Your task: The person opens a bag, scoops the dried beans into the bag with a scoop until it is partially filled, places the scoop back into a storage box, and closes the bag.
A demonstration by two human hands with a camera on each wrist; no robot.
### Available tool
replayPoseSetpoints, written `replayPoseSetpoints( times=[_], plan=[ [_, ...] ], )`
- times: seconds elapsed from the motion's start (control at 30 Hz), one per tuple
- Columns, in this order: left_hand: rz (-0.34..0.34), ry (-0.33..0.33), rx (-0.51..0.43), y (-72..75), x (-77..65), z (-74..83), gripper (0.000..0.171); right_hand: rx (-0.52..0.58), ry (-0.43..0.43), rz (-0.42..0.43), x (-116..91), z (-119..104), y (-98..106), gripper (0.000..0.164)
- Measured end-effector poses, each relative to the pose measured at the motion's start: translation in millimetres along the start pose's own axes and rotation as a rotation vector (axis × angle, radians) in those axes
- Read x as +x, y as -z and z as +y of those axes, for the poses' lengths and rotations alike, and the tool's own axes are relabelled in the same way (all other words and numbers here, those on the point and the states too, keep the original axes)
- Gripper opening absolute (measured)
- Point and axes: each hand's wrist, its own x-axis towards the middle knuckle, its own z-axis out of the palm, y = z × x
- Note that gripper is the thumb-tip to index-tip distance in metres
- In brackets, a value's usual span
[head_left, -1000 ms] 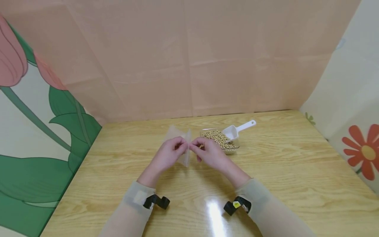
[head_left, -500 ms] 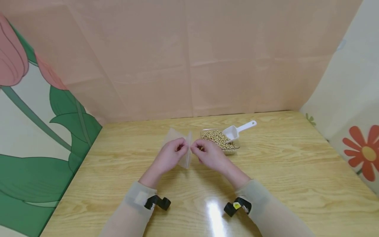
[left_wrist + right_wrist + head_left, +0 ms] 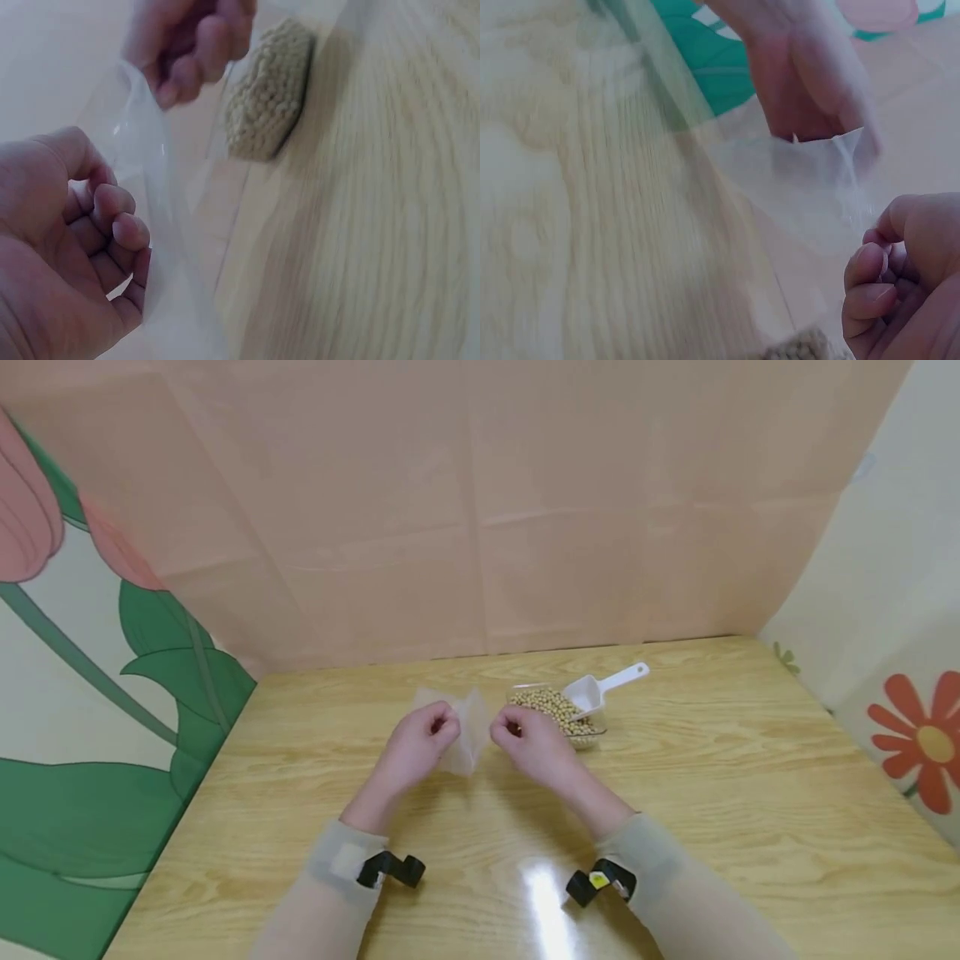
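Observation:
A thin clear plastic bag [image 3: 471,735] hangs between the two hands, above the table. My left hand [image 3: 420,739] pinches one side of it between thumb and curled fingers. Opposite, my right hand [image 3: 528,739] has thumb and forefinger pinched together at the other side of the bag. In the right wrist view the bag [image 3: 802,187] spreads from the left hand [image 3: 810,90] toward the right fingertips, its edge spread apart. The left wrist view shows the bag's folded film [image 3: 172,262] running down beside the left fingers.
Just beyond the right hand stands a clear container [image 3: 588,743] of pale round beans [image 3: 543,700]. A white scoop [image 3: 588,693] rests in it, handle pointing back right. The wooden table [image 3: 712,777] meets a pink backdrop [image 3: 480,527] at the rear.
The hands have drawn apart, the left moving left and the right slightly right. Between them the bag has gone from nearly flat and edge-on to spread wider.

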Motion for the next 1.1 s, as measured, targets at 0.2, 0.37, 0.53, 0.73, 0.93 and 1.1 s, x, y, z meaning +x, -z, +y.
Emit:
replayPoseSetpoints(
  times=[0.2,0.37,0.53,0.73,0.93,1.1],
  plan=[
    [0.025,0.029,-0.001,7.7,-2.1,2.8,0.021,0.014,-0.071,0.029,-0.5,6.9,8.2,0.014],
    [0.027,0.051,0.028,18.4,-3.8,4.9,0.017,0.038,-0.133,0.005,0.0,8.6,13.7,0.015],
    [0.005,0.065,0.047,26.3,-6.0,9.1,0.017,0.058,-0.175,-0.018,0.8,9.3,17.3,0.016],
    [-0.019,0.068,0.062,32.2,-8.8,14.8,0.019,0.066,-0.198,-0.027,1.0,9.7,21.8,0.015],
    [-0.037,0.059,0.035,31.1,-9.6,16.0,0.023,0.073,-0.198,-0.039,0.7,9.1,22.2,0.015],
    [-0.048,0.059,0.029,29.8,-9.7,16.9,0.026,0.096,-0.199,-0.056,-0.1,8.8,20.7,0.017]
  ],
)
